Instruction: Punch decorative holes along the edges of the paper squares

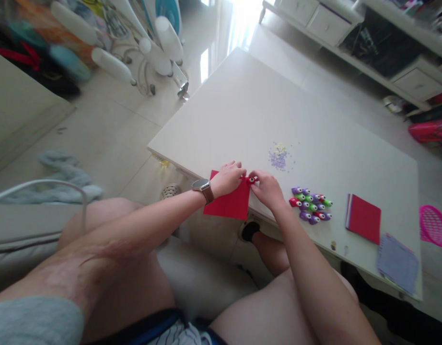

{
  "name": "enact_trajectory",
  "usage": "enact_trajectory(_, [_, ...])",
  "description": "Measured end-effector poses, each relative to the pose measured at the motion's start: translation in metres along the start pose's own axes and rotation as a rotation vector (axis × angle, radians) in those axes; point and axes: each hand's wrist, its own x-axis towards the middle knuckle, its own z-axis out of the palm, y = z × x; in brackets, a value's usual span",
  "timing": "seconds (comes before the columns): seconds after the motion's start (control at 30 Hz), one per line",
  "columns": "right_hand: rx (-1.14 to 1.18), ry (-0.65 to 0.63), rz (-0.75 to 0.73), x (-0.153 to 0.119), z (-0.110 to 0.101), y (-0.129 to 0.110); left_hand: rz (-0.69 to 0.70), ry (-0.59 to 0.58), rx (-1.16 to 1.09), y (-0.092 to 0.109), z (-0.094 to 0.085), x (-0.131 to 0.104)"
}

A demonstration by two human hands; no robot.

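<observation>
Seated person, both hands at the near edge of the tabletop [235, 110]. Red sheet [228, 205] lies under and around the left hand [228, 178], overlapping that edge; its near part reaches past it over the floor. Left fingers bent, gathered toward the sheet's far right corner; cannot tell whether they pinch it or only press. Likely there to steady the sheet.

Right hand [267, 189] nearly closed, thumb and fingers about a small red piece [251, 180] with an eye-like spot, right at that corner. The overhang perhaps leaves room to work.

Just beyond, to the right, a loose scatter of yellow and purple flakes [278, 160], apart from the sheet. Nearer, right of the right hand: eyed pieces [312, 207] in purple, green and red, packed in rough rows, probably for easy reach. Farther right, a red stack [365, 219], then purplish sheets [398, 262] by the tabletop's right end.

Watch [201, 184] on left wrist, dial unreadable. No brand or lettering legible anywhere.
</observation>
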Motion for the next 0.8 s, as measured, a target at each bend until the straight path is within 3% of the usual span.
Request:
enact_trajectory(0.1, [0.006,-0.001,-0.01,0.0003,0.0003,0.0006,-0.012,0.02,0.045,0.0014,0.0024,-0.0016])
enact_trajectory(0.27, [0.02,0.011,-0.017,0.0014,0.0034,0.0024,-0.05,-0.061,-0.009,0.0033,0.0047,-0.003])
enact_trajectory(0.8, [0.141,0.015,0.026,0.004,0.0025,0.0055,-0.052,-0.068,-0.017,0.0048,0.0031,-0.0034])
